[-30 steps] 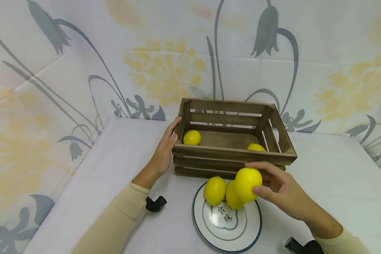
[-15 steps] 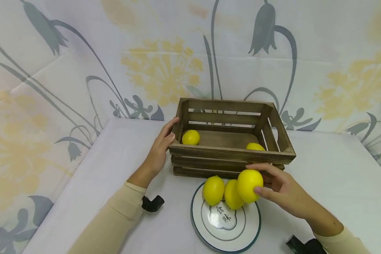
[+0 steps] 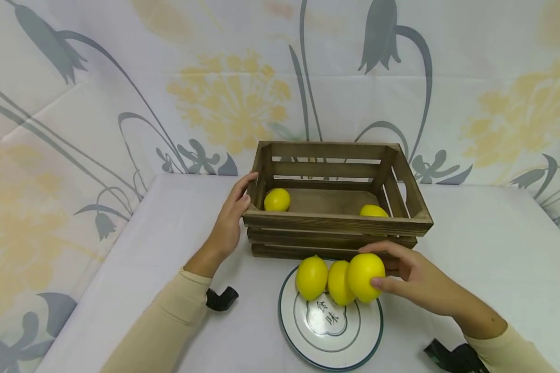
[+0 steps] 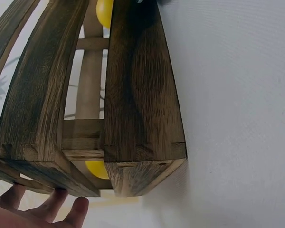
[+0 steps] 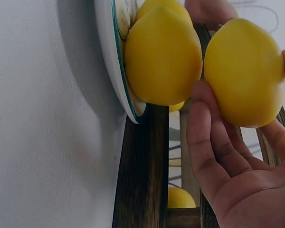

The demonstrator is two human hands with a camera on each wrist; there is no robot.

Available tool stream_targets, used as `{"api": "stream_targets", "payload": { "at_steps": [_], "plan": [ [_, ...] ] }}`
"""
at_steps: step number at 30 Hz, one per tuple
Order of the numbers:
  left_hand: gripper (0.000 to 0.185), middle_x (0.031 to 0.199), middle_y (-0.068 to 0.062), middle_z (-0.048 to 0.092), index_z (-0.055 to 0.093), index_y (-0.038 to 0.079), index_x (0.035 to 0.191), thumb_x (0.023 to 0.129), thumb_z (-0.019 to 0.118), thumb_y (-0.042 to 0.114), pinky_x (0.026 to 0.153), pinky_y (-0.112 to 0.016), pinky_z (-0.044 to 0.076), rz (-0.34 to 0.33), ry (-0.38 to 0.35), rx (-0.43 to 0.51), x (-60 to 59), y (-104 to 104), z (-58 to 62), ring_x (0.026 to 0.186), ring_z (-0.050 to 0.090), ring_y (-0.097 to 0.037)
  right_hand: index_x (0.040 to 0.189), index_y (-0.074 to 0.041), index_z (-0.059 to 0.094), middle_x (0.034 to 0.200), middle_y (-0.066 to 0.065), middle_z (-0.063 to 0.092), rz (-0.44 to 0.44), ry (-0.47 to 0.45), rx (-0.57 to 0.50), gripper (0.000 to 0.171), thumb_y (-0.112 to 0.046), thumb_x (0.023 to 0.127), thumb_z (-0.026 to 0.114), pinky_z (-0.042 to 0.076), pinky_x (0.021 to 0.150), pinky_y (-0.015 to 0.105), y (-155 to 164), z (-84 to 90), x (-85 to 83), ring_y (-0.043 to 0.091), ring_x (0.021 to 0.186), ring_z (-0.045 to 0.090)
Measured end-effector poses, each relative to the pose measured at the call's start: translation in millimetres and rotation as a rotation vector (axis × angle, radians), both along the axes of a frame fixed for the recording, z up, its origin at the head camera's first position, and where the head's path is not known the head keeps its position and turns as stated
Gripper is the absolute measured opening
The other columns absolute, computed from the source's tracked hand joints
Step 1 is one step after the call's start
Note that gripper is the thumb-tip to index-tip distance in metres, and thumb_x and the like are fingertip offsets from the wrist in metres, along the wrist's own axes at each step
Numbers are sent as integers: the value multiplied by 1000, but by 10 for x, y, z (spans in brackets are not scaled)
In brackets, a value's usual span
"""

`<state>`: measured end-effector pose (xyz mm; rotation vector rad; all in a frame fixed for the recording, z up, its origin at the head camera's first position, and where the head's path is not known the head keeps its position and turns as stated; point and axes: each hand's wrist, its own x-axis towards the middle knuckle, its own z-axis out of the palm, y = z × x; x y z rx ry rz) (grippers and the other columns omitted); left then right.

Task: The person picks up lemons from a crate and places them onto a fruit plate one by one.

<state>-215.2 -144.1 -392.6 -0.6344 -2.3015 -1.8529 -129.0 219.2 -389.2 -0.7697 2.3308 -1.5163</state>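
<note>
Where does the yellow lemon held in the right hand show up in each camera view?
Head: the yellow lemon is low and centre-right, gripped by the right hand at the rim of the white plate, rightmost of three.
Left wrist: not in it; only yellow slivers behind the slats.
Right wrist: upper right, between fingers and thumb.
Shared landmark: the dark wooden slatted crate.

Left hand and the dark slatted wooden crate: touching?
Touching. The head view shows the left hand flat against the left end of the dark slatted wooden crate, fingers wrapped over its corner post with no gap.
</note>
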Motion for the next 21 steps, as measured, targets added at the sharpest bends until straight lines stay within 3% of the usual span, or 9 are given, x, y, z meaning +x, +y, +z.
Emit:
{"api": "stream_targets", "payload": {
  "at_steps": [5,12,13,21],
  "plan": [
    [52,166,-2,20,30,16,156,106,24,29,125,-53,11,-10,8,3,-11,10,-12,154,13,-18,136,-2,51,128,-17,56,-2,-14,21,42,-5,95,64,60,79,32,10,-4,-3,14,103,68],
    [52,166,-1,19,30,17,156,105,24,30,125,-53,11,-15,7,6,-27,13,-17,155,13,-18,137,1,48,131,-8,56,30,-53,-2,43,-4,96,62,61,79,33,25,-34,-27,15,104,68],
    [52,166,-1,19,30,17,156,105,24,30,124,-53,11,-15,9,8,-28,14,-18,155,13,-18,137,1,48,129,-11,56,37,-60,-10,43,-3,96,62,61,79,33,27,-39,-31,15,105,68],
    [53,166,-4,19,29,14,156,105,23,29,125,-52,10,-9,10,7,-29,2,-25,155,12,-19,140,3,44,132,10,54,85,-112,-17,44,-3,98,58,60,82,33,47,-54,-68,16,106,68]
  ]
}}
